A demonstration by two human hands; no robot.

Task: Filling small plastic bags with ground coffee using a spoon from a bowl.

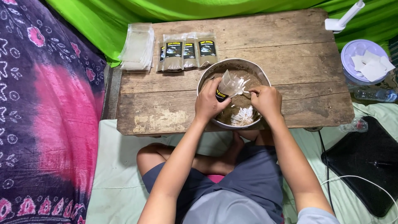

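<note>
Head view: pouch tilted, mouth up-right, over bowl.

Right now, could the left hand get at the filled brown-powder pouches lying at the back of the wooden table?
Probably yes: the pouches lie just beyond the metal bowl, nothing between, but the left hand holds a clear pouch.

A low, worn wooden counter stands before the seated person, its planks scuffed and pale in patches. On it, near the front edge, sits a round metal bowl of brown powder. Toward the back left lie a row of filled brown packets with dark labels, and just beside them a stack of empty clear pouches.
</note>
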